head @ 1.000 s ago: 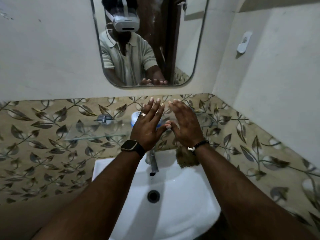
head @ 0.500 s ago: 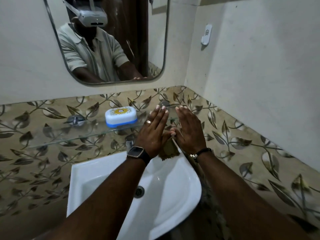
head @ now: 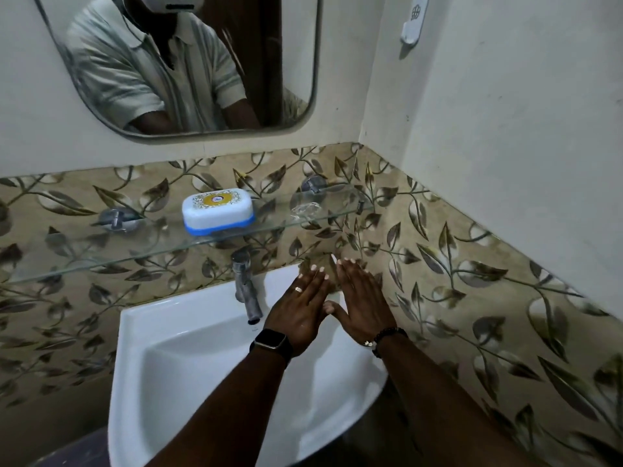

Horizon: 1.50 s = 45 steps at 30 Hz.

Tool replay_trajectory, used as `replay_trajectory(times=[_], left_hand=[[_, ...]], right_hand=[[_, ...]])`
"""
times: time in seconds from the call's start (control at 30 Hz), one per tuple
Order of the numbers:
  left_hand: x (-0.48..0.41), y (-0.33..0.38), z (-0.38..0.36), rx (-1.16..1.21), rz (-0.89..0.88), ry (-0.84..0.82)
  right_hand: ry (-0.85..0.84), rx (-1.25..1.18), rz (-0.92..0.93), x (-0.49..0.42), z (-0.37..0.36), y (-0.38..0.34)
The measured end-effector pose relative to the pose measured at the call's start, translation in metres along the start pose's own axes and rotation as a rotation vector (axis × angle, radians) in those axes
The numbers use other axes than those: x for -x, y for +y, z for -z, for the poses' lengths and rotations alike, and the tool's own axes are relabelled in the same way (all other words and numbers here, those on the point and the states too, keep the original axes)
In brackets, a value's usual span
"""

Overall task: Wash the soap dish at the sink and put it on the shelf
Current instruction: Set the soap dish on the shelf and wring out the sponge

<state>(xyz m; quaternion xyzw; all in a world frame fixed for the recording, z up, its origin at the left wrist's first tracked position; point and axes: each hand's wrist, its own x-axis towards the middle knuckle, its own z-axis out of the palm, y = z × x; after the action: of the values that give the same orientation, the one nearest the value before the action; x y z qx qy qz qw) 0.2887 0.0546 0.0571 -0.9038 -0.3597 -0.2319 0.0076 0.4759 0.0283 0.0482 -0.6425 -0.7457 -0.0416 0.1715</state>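
Observation:
A white soap dish point(head: 217, 211) with a blue base and a yellow patterned lid stands on the glass shelf point(head: 101, 256) above the sink, left of its middle. The white sink point(head: 188, 358) sits below, with a metal tap point(head: 247, 288) at its back rim. My left hand point(head: 301, 311), with a ring and a watch, and my right hand point(head: 362, 298), with a bead bracelet, are held flat side by side over the sink's back right corner. Their fingers are straight and hold nothing. Both hands are well to the right of and below the soap dish.
A mirror point(head: 188, 62) hangs on the wall above the shelf and reflects a person. Leaf-patterned tiles point(head: 472, 281) run along both walls. A small white holder point(head: 413, 18) is fixed on the right wall. A brownish thing lies partly hidden under my fingers.
Both hands have come down from in front of the shelf to the sink's back right corner, still flat and empty. The view has swung right, so the soap dish now shows in full.

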Motion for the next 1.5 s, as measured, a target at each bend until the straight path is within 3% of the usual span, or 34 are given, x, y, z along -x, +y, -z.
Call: replay_trajectory(times=[0.37,0.6,0.67,0.83,1.0,1.23,1.37,1.5], left_hand=[[-0.038,-0.034,-0.054,0.004,0.127,-0.149],[-0.048,-0.053,-0.094,-0.089,0.207,-0.416],[-0.051,-0.054,-0.097,-0.081,0.251,-0.416],[-0.068,-0.044,-0.099,-0.013,0.309,-0.231],[-0.080,-0.039,-0.101,-0.054,0.283,-0.172],[-0.081,-0.037,-0.098,-0.054,0.305,-0.157],[-0.071,-0.030,-0.097,-0.054,0.403,-0.241],[-0.068,-0.017,-0.080,-0.027,0.426,-0.204]], right_hand=[[-0.102,-0.052,0.019,-0.042,-0.046,0.039],[-0.480,0.078,-0.054,-0.059,-0.098,0.060],[-0.445,0.080,-0.055,-0.058,-0.104,0.060],[-0.375,0.021,-0.054,-0.057,-0.106,0.056],[-0.168,-0.014,-0.001,-0.061,-0.100,0.054],[0.074,-0.017,0.022,-0.060,-0.103,0.058],[0.165,0.033,0.019,-0.059,-0.093,0.058],[0.265,-0.055,-0.024,-0.055,-0.075,0.054]])
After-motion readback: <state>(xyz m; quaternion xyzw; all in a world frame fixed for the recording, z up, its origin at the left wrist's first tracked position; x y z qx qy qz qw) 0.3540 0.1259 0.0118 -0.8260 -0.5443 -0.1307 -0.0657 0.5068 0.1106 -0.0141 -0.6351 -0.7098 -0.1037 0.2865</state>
